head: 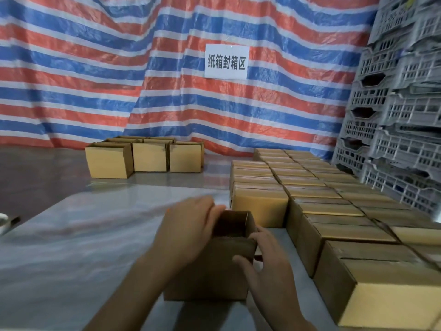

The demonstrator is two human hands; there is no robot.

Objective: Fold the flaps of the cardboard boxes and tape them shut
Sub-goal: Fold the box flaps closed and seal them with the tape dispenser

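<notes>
From the head camera, a small brown box [210, 268] stands on the shiny table [83, 235], right in front of the person. Its top is open. The left hand [191, 225] curls over the box's top left edge. The right hand [269, 261] grips its right side, thumb on the front. Many more boxes [334, 211] sit in rows just to the right. Three boxes [145, 156] stand far back by the striped sheet [95, 68].

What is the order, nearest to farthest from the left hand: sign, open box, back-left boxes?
1. Open box, front centre, in the left hand.
2. Back-left boxes, far across the table.
3. Sign, on the tarp behind.
</notes>
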